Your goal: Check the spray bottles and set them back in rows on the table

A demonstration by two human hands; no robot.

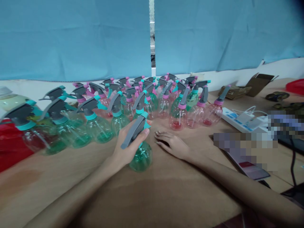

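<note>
My left hand (127,144) is wrapped round the neck of a green spray bottle (142,158), which has a grey trigger head and a teal collar. This bottle stands in front of the others at the middle of the table. Palm down, my right hand (173,144) rests on the wood to the right of it, fingers stretched out and holding nothing. Behind both hands stand several more spray bottles in rows. Green ones with teal collars, such as this bottle (99,129), line the left; clear pinkish ones with pink collars, such as this bottle (177,120), stand at the right.
On the right lie a phone-like flat device (256,169), a white power strip (237,120) with cables, and an open cardboard box (258,84). A red bag (11,148) sits at the left edge of the wooden table (154,196). Blue cloth (95,38) hangs behind.
</note>
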